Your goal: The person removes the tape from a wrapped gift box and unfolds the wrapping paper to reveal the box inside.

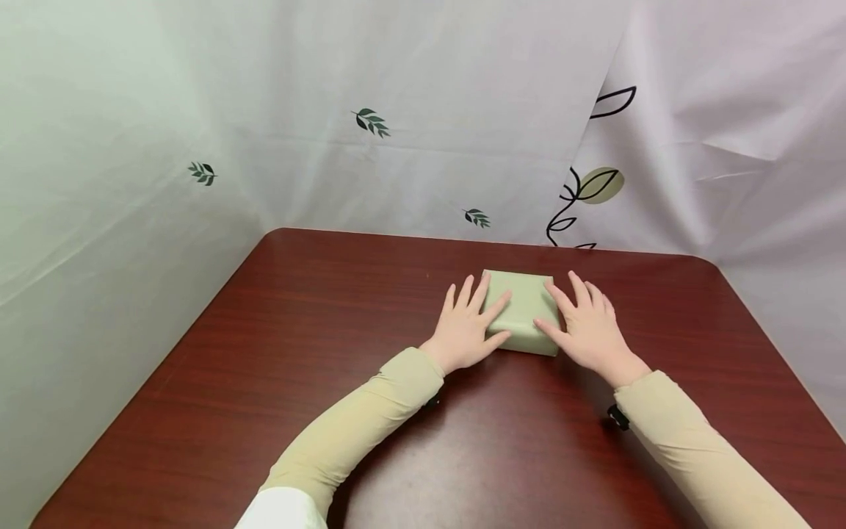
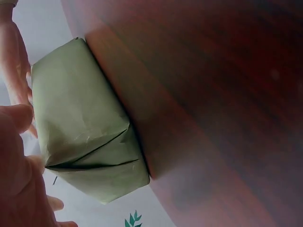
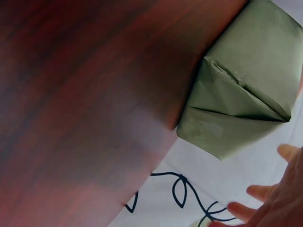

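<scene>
A box wrapped in pale green paper (image 1: 521, 305) sits on the dark red-brown table (image 1: 297, 330), toward its far side. Folded paper flaps close its ends, as the wrapped box (image 2: 80, 104) in the left wrist view and the same box (image 3: 251, 71) in the right wrist view show. My left hand (image 1: 465, 327) is at the box's left side, fingers spread, with the index finger and thumb overlapping its top and front edge. At the right side is my right hand (image 1: 588, 323), fingers extended, thumb and index finger over the box's right edge.
White cloth (image 1: 423, 169) with leaf prints hangs behind the table and along both sides. Beige sleeves (image 1: 370, 411) cover both forearms. A small black device (image 1: 618, 417) is strapped at the right wrist.
</scene>
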`<state>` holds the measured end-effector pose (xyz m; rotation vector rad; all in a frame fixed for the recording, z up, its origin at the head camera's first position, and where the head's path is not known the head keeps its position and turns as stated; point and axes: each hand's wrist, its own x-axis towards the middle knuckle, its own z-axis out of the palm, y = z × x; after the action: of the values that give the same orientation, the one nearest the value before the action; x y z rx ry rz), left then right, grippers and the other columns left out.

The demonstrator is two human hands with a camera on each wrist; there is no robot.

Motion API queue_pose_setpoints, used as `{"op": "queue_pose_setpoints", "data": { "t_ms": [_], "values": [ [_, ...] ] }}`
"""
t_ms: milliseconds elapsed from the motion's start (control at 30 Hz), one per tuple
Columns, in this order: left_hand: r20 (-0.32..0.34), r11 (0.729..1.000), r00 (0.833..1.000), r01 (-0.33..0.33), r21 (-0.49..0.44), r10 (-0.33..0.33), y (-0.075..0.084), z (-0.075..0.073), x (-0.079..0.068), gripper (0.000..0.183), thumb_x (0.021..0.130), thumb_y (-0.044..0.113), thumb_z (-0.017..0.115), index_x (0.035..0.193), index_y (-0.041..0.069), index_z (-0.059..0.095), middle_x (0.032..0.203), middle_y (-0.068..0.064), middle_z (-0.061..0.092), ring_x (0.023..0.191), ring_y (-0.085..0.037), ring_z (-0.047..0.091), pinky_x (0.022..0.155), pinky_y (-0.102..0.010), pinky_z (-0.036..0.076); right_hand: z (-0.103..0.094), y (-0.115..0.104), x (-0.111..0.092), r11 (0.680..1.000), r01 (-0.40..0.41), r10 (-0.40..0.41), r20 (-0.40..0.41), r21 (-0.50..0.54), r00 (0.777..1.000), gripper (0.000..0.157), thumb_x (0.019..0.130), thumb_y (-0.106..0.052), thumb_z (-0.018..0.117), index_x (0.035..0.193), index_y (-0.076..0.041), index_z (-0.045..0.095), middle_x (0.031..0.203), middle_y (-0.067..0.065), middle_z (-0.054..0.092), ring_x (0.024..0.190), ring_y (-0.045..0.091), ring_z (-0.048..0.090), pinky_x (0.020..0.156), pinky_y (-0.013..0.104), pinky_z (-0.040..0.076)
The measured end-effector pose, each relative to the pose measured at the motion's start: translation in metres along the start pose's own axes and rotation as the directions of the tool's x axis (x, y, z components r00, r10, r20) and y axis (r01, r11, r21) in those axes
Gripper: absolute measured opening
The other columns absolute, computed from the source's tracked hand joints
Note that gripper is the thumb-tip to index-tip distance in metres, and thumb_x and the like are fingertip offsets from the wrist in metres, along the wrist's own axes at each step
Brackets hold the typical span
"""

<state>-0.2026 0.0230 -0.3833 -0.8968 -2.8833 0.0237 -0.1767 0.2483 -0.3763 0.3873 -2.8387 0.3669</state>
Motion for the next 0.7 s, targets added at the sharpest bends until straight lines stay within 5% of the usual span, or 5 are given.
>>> {"op": "queue_pose_setpoints", "data": {
  "t_ms": [267, 700],
  "values": [
    [0.055, 0.998, 0.998, -0.025, -0.055, 0.028, -0.0004, 0.0030, 0.0015, 0.063, 0.096, 0.054, 0.040, 0.152, 0.033, 0.019, 0.160, -0.010, 0.005, 0.146, -0.033, 0.011, 0.113, -0.052, 0.020, 0.0023, 0.0020, -0.0019, 0.999, 0.039, -0.038, 0.107, -0.001, 0.994, 0.066, 0.091, -0.048, 0.055, 0.144, -0.013, 0.038, 0.149, 0.030, 0.021, 0.123, 0.055, 0.035, 0.092, 0.066, 0.036],
    [0.088, 0.989, 0.989, -0.114, -0.096, 0.122, -0.0054, 0.0001, 0.0021, 0.067, 0.096, 0.040, 0.052, 0.152, 0.023, 0.021, 0.157, -0.017, 0.014, 0.131, -0.043, 0.039, 0.106, -0.047, 0.036, 0.0085, -0.0007, -0.0001, 0.997, 0.032, -0.047, 0.207, 0.074, 0.977, 0.084, 0.081, -0.051, 0.068, 0.145, -0.012, 0.031, 0.149, 0.030, 0.020, 0.122, 0.053, 0.038, 0.081, 0.062, 0.044]
  ]
}}
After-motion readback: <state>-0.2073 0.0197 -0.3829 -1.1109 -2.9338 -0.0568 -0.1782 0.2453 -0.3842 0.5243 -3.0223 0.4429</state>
